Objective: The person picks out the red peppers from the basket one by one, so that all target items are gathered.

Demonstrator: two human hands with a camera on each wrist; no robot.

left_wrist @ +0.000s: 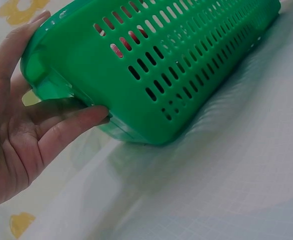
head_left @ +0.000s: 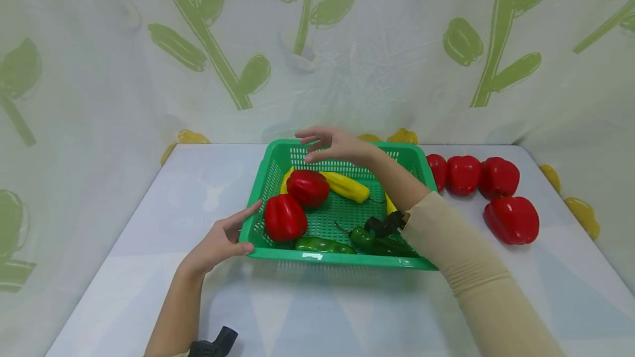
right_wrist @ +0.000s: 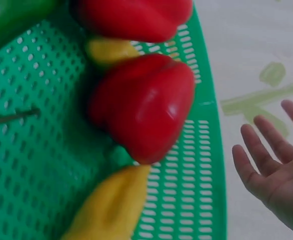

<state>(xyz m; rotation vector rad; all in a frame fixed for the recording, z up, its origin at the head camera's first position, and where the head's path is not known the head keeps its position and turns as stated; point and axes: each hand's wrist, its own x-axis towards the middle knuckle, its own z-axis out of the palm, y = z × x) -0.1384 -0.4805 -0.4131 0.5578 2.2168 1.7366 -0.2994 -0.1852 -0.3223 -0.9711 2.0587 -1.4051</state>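
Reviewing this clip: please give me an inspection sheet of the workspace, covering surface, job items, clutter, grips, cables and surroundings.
Surface: white tabletop with pale blue triangles.
Job items: green basket holding two red peppers, yellow peppers and green peppers; four loose red peppers right of it.
Clutter: nothing seen.
Grips: left grip, a bare hand, holds the basket's near-left corner; right grip, also bare, holds nothing, above or beyond the far rim. Dark devices at both wrists.
Cables: nothing seen.
Surroundings: pale sheet with green leaf and yellow flower prints.
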